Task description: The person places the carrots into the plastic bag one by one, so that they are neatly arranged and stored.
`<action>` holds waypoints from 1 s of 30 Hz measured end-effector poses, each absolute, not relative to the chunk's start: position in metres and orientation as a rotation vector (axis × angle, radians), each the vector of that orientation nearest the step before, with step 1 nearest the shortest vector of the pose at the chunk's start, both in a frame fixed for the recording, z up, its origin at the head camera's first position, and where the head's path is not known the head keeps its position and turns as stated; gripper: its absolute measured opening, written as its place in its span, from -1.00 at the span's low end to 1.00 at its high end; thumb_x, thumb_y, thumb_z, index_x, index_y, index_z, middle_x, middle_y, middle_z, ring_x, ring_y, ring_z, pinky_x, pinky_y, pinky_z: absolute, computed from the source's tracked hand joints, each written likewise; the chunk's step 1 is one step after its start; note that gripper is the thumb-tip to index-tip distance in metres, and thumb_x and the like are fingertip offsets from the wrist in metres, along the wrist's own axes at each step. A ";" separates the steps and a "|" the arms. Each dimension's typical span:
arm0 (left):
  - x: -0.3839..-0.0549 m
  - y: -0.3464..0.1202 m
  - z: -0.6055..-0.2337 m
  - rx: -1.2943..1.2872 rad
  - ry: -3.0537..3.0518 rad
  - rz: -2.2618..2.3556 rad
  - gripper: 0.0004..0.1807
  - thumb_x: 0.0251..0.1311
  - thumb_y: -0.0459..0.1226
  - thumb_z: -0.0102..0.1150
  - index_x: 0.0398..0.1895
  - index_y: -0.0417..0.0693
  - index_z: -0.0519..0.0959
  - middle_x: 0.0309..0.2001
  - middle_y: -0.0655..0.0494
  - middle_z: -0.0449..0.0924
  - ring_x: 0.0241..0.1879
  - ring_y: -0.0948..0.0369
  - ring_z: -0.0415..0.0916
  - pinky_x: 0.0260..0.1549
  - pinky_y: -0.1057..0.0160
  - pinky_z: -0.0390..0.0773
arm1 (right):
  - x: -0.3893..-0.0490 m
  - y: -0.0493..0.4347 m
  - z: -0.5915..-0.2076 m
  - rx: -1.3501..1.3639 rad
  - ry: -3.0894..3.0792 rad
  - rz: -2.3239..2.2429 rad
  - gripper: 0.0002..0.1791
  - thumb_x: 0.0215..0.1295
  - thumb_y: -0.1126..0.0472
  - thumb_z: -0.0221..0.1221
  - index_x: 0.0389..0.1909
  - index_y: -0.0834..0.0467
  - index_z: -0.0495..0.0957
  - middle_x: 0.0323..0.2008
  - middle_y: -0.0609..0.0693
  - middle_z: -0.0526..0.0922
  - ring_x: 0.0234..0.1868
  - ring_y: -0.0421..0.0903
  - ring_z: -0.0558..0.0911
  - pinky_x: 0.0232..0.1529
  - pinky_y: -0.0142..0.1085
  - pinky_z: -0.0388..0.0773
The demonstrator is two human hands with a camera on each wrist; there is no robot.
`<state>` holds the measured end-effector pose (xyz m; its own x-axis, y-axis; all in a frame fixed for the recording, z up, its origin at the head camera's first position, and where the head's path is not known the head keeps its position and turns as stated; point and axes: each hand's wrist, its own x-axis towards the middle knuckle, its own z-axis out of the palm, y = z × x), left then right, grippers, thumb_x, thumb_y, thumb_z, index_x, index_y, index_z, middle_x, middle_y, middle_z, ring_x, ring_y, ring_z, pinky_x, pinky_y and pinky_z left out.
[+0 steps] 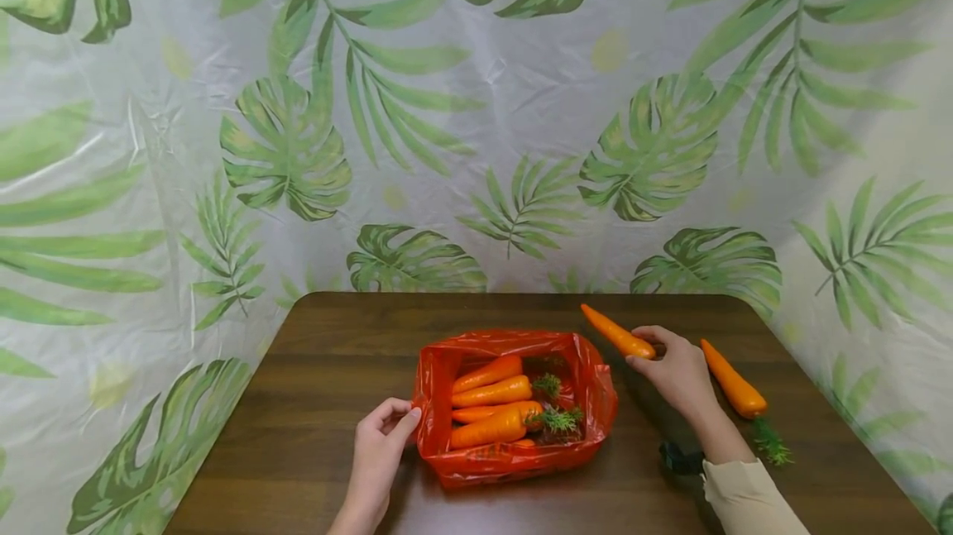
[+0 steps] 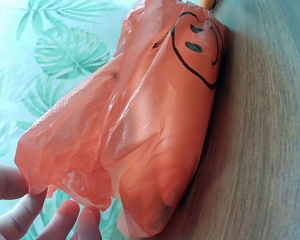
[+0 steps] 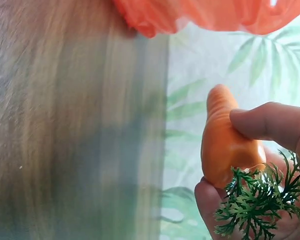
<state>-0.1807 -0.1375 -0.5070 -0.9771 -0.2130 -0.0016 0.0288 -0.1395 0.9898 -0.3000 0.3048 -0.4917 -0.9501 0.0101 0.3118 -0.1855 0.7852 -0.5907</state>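
A red-orange plastic bag (image 1: 591,390) lies open on the dark wooden table (image 1: 313,386), with several orange carrots (image 1: 491,392) and their green tops inside. My left hand (image 1: 380,444) pinches the bag's left rim (image 2: 45,175); the bag (image 2: 155,135) bears a drawn smiley face. My right hand (image 1: 673,370) grips a carrot (image 1: 616,332) by its thick end, just right of the bag, tip pointing up-left. In the right wrist view thumb and fingers (image 3: 270,122) curl round that carrot (image 3: 222,145), its green top (image 3: 257,200) in the palm.
Another carrot (image 1: 733,386) with a green top (image 1: 770,440) lies on the table right of my right hand. A leaf-patterned plastic sheet (image 1: 476,121) hangs behind and around the table. The table's rounded far corners sit close to the sheet.
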 end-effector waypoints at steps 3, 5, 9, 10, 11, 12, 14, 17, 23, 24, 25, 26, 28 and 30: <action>-0.181 -0.138 -0.507 0.218 -1.949 -2.246 -0.80 0.28 -0.36 0.30 -0.21 -0.41 0.59 -0.30 -0.10 0.61 -0.37 0.15 0.58 -0.30 0.18 0.68 | -0.296 0.302 -0.487 0.144 -2.663 0.953 -0.52 0.18 0.06 0.45 0.11 0.07 0.62 -0.04 0.15 0.70 -0.18 0.06 0.65 -0.23 -0.13 0.57; -0.181 -0.138 -0.508 0.217 -1.950 -2.245 -0.80 0.28 -0.36 0.30 -0.21 -0.41 0.59 -0.30 -0.10 0.61 -0.37 0.15 0.58 -0.31 0.18 0.68 | -0.293 0.299 -0.484 0.155 -2.648 0.966 -0.51 0.18 0.07 0.45 0.12 0.07 0.61 -0.03 0.15 0.69 -0.18 0.06 0.65 -0.25 -0.15 0.58; -0.181 -0.138 -0.507 0.207 -1.950 -2.246 -0.79 0.28 -0.36 0.30 -0.21 -0.41 0.59 -0.30 -0.11 0.61 -0.37 0.15 0.59 -0.31 0.18 0.68 | -0.289 0.295 -0.478 0.178 -2.617 0.980 -0.52 0.16 0.09 0.47 0.11 0.04 0.61 -0.03 0.12 0.69 -0.17 0.05 0.66 -0.30 -0.22 0.60; -0.181 -0.138 -0.507 0.209 -1.953 -2.246 -0.79 0.28 -0.35 0.31 -0.21 -0.41 0.59 -0.29 -0.10 0.61 -0.37 0.15 0.59 -0.30 0.18 0.68 | -0.288 0.294 -0.476 0.183 -2.610 0.982 -0.52 0.16 0.10 0.47 0.11 0.03 0.61 -0.03 0.11 0.69 -0.17 0.04 0.67 -0.31 -0.24 0.60; -0.181 -0.138 -0.507 0.211 -1.956 -2.246 -0.78 0.28 -0.35 0.31 -0.20 -0.41 0.59 -0.29 -0.10 0.61 -0.36 0.16 0.59 -0.30 0.18 0.68 | -0.286 0.293 -0.475 0.193 -2.602 0.986 -0.52 0.16 0.11 0.47 0.11 0.04 0.61 -0.03 0.11 0.69 -0.16 0.05 0.67 -0.31 -0.26 0.60; -0.181 -0.138 -0.507 0.213 -1.957 -2.247 -0.78 0.28 -0.35 0.31 -0.20 -0.41 0.59 -0.29 -0.10 0.61 -0.36 0.16 0.59 -0.30 0.18 0.68 | -0.285 0.292 -0.473 0.199 -2.595 0.989 -0.51 0.15 0.11 0.48 0.11 0.04 0.61 -0.02 0.10 0.69 -0.15 0.05 0.67 -0.31 -0.27 0.60; -0.181 -0.138 -0.507 0.219 -1.960 -2.249 -0.78 0.28 -0.34 0.31 -0.20 -0.41 0.59 -0.29 -0.10 0.61 -0.36 0.16 0.58 -0.30 0.19 0.68 | -0.283 0.289 -0.469 0.211 -2.582 0.998 -0.51 0.15 0.11 0.48 0.11 0.03 0.62 -0.01 0.08 0.69 -0.13 0.04 0.68 -0.30 -0.29 0.60; -0.181 -0.138 -0.506 0.222 -1.960 -2.251 -0.77 0.28 -0.34 0.31 -0.20 -0.40 0.59 -0.29 -0.10 0.61 -0.36 0.16 0.58 -0.30 0.19 0.67 | -0.278 0.285 -0.462 0.236 -2.570 1.015 -0.50 0.16 0.09 0.48 0.13 0.01 0.61 0.01 0.06 0.68 -0.10 0.05 0.67 -0.30 -0.29 0.61; -0.181 -0.138 -0.506 0.212 -1.960 -2.243 -0.77 0.28 -0.33 0.31 -0.19 -0.40 0.59 -0.29 -0.10 0.61 -0.36 0.16 0.59 -0.30 0.19 0.67 | -0.270 0.278 -0.452 0.269 -2.550 1.061 -0.49 0.17 0.01 0.46 0.15 -0.07 0.61 0.04 -0.01 0.66 -0.07 0.02 0.65 -0.31 -0.29 0.61; -0.182 -0.138 -0.506 0.210 -1.960 -2.242 -0.77 0.29 -0.33 0.31 -0.19 -0.40 0.59 -0.28 -0.10 0.61 -0.35 0.16 0.59 -0.30 0.19 0.67 | -0.269 0.277 -0.450 0.273 -2.547 1.067 -0.49 0.17 0.00 0.46 0.15 -0.08 0.61 0.04 -0.02 0.66 -0.07 0.01 0.65 -0.31 -0.30 0.60; -0.182 -0.138 -0.506 0.210 -1.960 -2.241 -0.77 0.29 -0.33 0.31 -0.19 -0.40 0.59 -0.28 -0.10 0.62 -0.35 0.16 0.59 -0.30 0.19 0.68 | -0.267 0.276 -0.449 0.279 -2.544 1.071 -0.49 0.17 -0.02 0.46 0.15 -0.08 0.61 0.04 -0.02 0.66 -0.07 0.00 0.65 -0.31 -0.30 0.60; -0.182 -0.138 -0.507 0.209 -1.959 -2.242 -0.77 0.29 -0.33 0.31 -0.19 -0.40 0.59 -0.28 -0.10 0.62 -0.35 0.16 0.59 -0.30 0.19 0.68 | -0.266 0.275 -0.448 0.283 -2.544 1.078 -0.49 0.17 -0.02 0.46 0.16 -0.08 0.60 0.04 -0.03 0.66 -0.07 0.00 0.64 -0.31 -0.29 0.60; -0.182 -0.138 -0.507 0.209 -1.958 -2.241 -0.78 0.29 -0.33 0.31 -0.20 -0.40 0.59 -0.28 -0.10 0.62 -0.36 0.16 0.59 -0.30 0.18 0.68 | -0.263 0.273 -0.446 0.289 -2.545 1.081 -0.48 0.18 -0.04 0.45 0.16 -0.08 0.60 0.03 -0.04 0.66 -0.07 -0.02 0.64 -0.32 -0.29 0.59; -0.182 -0.138 -0.508 0.212 -1.959 -2.238 -0.79 0.29 -0.34 0.31 -0.20 -0.39 0.60 -0.29 -0.10 0.62 -0.36 0.16 0.59 -0.30 0.18 0.68 | -0.261 0.272 -0.444 0.295 -2.549 1.091 -0.48 0.18 -0.04 0.45 0.17 -0.09 0.60 0.04 -0.04 0.66 -0.09 -0.02 0.64 -0.33 -0.29 0.59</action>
<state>-0.1821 -0.1383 -0.5079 -0.9773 -0.2119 -0.0016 0.0264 -0.1294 0.9912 -0.2608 0.2716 -0.4440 -0.9165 -0.0523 0.3966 -0.3230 0.6816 -0.6566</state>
